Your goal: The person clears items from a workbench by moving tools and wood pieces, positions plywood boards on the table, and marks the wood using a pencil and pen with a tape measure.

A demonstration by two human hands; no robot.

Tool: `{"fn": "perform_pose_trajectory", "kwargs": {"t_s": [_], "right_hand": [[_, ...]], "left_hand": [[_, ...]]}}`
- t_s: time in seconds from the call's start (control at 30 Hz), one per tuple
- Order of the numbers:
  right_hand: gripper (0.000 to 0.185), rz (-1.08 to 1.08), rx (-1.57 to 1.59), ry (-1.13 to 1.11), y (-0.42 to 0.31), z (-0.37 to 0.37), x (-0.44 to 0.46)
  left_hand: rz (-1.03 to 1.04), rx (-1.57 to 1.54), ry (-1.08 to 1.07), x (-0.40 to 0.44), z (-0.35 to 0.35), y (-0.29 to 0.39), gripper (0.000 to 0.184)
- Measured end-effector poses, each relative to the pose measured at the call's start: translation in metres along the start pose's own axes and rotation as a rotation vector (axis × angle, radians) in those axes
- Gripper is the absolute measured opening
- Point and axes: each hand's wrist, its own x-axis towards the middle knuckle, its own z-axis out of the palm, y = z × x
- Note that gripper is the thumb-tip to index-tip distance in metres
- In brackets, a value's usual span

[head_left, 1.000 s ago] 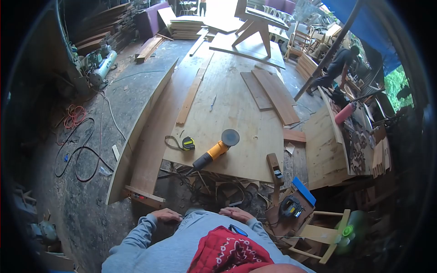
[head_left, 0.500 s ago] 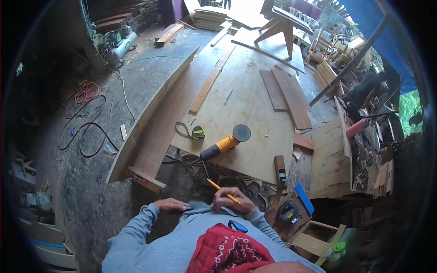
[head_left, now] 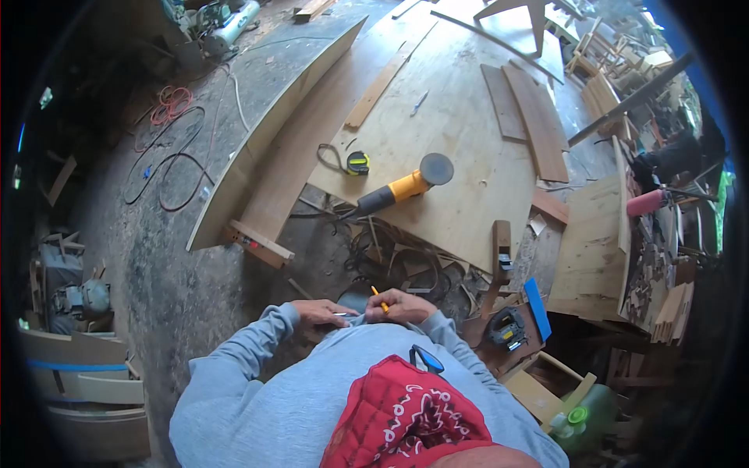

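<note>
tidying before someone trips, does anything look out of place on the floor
Yes: the dark cord and orange cord sprawl in loose loops on the open floor at left, possibly a trip hazard; no spill stands out.

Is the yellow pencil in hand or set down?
In hand: the right hand holds the yellow pencil, its shaft showing at the hand, close to the grey shirt.

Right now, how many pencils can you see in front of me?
1 for sure: the orange pencil in your right hand. A slim blue-and-white item on the plywood sheet is too small to identify, and clutter may hide others.
</note>
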Motion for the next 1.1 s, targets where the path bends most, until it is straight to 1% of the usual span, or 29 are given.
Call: {"fn": "perform_pose_trajectory", "kwargs": {"t_s": [0.03,0.1,0.13,0.2,0.27,0.3,0.37,0.4,0.47,0.5,0.53,0.57,0.63,0.67,0.73,0.8,0.83,0.87,0.9,1.0,1.07,1.1], "right_hand": [[0.029,-0.101,0.049,-0.021,0.006,-0.004,0.004],[0.031,-0.069,-0.008,-0.047,0.006,-0.007,0.006],[0.032,-0.056,-0.007,-0.062,0.005,-0.007,0.005],[0.035,-0.038,-0.005,-0.089,-0.001,-0.006,0.005],[0.036,-0.080,0.015,-0.130,0.000,-0.005,0.007],[0.036,-0.099,0.025,-0.148,-0.002,-0.003,0.008],[0.035,-0.057,-0.004,-0.174,-0.014,-0.006,0.006],[0.035,-0.029,-0.017,-0.196,-0.016,-0.005,0.003],[0.034,-0.040,-0.049,-0.191,-0.007,-0.008,0.004],[0.034,-0.049,-0.058,-0.197,-0.002,-0.008,0.004],[0.033,-0.039,-0.115,-0.200,-0.005,-0.010,0.004],[0.031,-0.007,-0.068,-0.236,-0.012,-0.009,0.004],[0.029,0.004,0.016,-0.298,-0.016,-0.004,0.005],[0.028,-0.087,-0.046,-0.318,-0.012,-0.004,0.008],[0.031,-0.038,-0.051,-0.337,-0.018,-0.004,0.004],[0.034,0.009,-0.045,-0.352,-0.019,-0.007,0.000],[0.034,-0.019,-0.017,-0.349,-0.015,-0.008,-0.001],[0.034,-0.044,0.011,-0.349,-0.009,-0.008,-0.001],[0.033,-0.071,0.037,-0.352,-0.003,-0.007,0.000],[0.030,0.003,-0.066,-0.303,0.007,-0.003,0.004],[0.036,0.044,-0.162,-0.305,0.014,-0.004,0.004],[0.040,0.064,-0.207,-0.304,0.017,-0.004,0.003]], "left_hand": [[0.010,-0.010,0.031,0.000,0.006,-0.005,0.066],[0.047,-0.029,0.097,0.001,0.020,-0.008,0.066],[-0.058,-0.133,0.089,-0.010,0.025,0.004,0.071],[-0.032,-0.244,0.160,-0.010,0.034,-0.016,0.071],[0.012,-0.316,0.227,-0.011,0.042,-0.032,0.069],[0.024,-0.247,0.245,-0.013,0.043,-0.032,0.068],[0.054,-0.121,0.282,-0.015,0.046,-0.034,0.064],[0.036,-0.115,0.291,-0.015,0.048,-0.030,0.061],[0.001,-0.102,0.308,-0.015,0.053,-0.024,0.056],[0.021,-0.006,0.335,-0.015,0.053,-0.011,0.056],[-0.040,0.017,0.302,-0.008,0.049,-0.006,0.059],[-0.107,0.033,0.262,-0.001,0.047,-0.006,0.062],[-0.066,0.146,0.186,0.014,0.045,-0.004,0.064],[-0.034,-0.014,0.164,0.010,0.052,-0.014,0.064],[0.044,-0.311,0.109,0.008,0.058,-0.028,0.065],[0.044,-0.386,0.123,0.005,0.066,-0.037,0.067],[0.047,-0.418,0.125,0.007,0.069,-0.043,0.069],[0.095,-0.502,0.096,0.015,0.072,-0.055,0.067],[0.085,-0.390,0.153,0.019,0.074,-0.058,0.064],[0.041,-0.115,0.310,0.019,0.078,-0.064,0.056],[0.002,-0.020,0.401,0.013,0.086,-0.059,0.051],[0.023,0.118,0.497,0.020,0.091,-0.068,0.051]]}}
